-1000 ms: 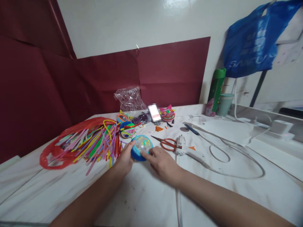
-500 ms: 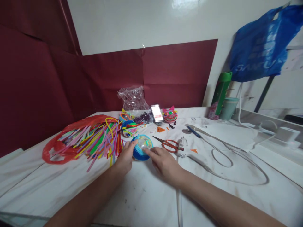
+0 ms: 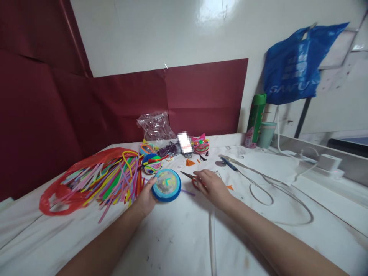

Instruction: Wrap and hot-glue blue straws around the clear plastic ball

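Observation:
My left hand [image 3: 145,196] grips a round clear dome wrapped in blue pipe cleaner [image 3: 166,185], tilted so its face points toward me. My right hand [image 3: 212,186] lies over the handles of the red scissors [image 3: 190,177], fingers curled on them; the blades stick out to the left. Just beyond the dome sit two more decorated balls [image 3: 151,163] and a pink cat-faced piece [image 3: 201,145].
A red bag of coloured pipe cleaners [image 3: 97,177] spreads at left. A clear plastic bag [image 3: 155,125] stands at the back. A white cord [image 3: 276,191] loops at right, near a green can [image 3: 254,119], a teal cup [image 3: 266,134] and a blue bag [image 3: 293,65].
My right hand left the dome and moved right onto the red scissors. My left hand tilted the dome up toward me.

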`<state>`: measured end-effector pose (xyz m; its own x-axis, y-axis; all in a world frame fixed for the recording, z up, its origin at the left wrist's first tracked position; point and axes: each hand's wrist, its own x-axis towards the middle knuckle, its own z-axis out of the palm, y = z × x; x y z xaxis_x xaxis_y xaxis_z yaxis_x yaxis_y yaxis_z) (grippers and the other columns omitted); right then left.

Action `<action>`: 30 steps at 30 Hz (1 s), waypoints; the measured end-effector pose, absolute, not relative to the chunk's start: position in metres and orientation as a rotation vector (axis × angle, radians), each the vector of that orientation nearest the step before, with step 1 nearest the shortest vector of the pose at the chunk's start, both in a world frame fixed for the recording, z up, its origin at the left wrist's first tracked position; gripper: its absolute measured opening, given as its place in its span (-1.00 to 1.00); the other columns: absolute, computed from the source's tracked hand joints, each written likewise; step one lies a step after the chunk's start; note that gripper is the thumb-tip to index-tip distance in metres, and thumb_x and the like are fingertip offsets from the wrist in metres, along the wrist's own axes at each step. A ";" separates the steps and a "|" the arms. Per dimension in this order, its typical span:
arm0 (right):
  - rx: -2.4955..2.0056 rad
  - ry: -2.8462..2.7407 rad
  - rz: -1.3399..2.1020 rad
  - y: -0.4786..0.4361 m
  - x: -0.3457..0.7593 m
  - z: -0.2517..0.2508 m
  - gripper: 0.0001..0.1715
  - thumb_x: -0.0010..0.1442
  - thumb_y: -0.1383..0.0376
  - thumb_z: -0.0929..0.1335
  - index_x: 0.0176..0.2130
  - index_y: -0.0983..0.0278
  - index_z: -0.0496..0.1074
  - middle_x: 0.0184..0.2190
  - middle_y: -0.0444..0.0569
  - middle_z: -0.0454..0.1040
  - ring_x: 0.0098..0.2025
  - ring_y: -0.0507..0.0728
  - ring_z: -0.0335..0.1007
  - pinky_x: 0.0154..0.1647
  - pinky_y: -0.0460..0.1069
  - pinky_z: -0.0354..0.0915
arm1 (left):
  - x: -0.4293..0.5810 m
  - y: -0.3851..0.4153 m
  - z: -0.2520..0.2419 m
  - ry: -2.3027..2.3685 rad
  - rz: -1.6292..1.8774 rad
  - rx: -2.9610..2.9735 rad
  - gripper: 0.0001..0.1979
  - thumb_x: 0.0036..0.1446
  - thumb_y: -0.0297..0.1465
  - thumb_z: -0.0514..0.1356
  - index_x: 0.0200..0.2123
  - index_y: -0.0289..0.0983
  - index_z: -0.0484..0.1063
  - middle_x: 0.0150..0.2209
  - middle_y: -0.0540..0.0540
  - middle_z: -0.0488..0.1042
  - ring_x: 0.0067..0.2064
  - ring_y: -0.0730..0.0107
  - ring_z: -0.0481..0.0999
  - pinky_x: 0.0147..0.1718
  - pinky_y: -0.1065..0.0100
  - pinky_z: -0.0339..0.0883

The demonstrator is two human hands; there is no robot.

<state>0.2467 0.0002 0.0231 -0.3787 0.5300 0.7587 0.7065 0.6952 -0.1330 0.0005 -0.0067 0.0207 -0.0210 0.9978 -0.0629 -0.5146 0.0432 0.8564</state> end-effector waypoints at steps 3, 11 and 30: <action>-0.940 -2.085 -0.278 0.000 0.249 0.026 -0.75 0.22 0.40 0.20 -0.15 0.31 0.40 -0.32 0.10 0.47 -0.29 0.18 0.41 -0.27 0.04 0.33 | -0.003 -0.007 0.014 0.829 1.420 0.913 -0.51 -0.02 -0.31 0.23 0.02 -0.26 0.31 -0.11 -0.13 0.54 -0.04 0.16 0.50 -0.06 0.21 0.34; -0.947 -2.042 -0.233 0.004 0.252 0.025 -0.73 0.22 0.38 0.18 -0.16 0.31 0.41 -0.34 0.07 0.48 -0.31 0.17 0.41 -0.28 0.03 0.34 | -0.007 -0.015 0.018 1.195 1.429 1.600 -0.38 -0.11 -0.27 0.27 0.06 -0.24 0.23 0.04 -0.20 0.36 0.07 0.07 0.36 0.04 0.14 0.22; -1.758 -2.307 -0.052 -0.004 0.312 0.051 -0.76 -0.07 0.28 0.38 -0.35 0.36 0.51 -0.34 0.19 0.54 -0.16 0.32 0.39 -0.26 0.04 0.29 | 0.006 -0.017 0.010 1.422 1.286 1.742 -0.33 -0.12 -0.19 0.24 0.08 -0.23 0.19 0.04 -0.22 0.37 0.01 0.04 0.43 -0.04 0.12 0.34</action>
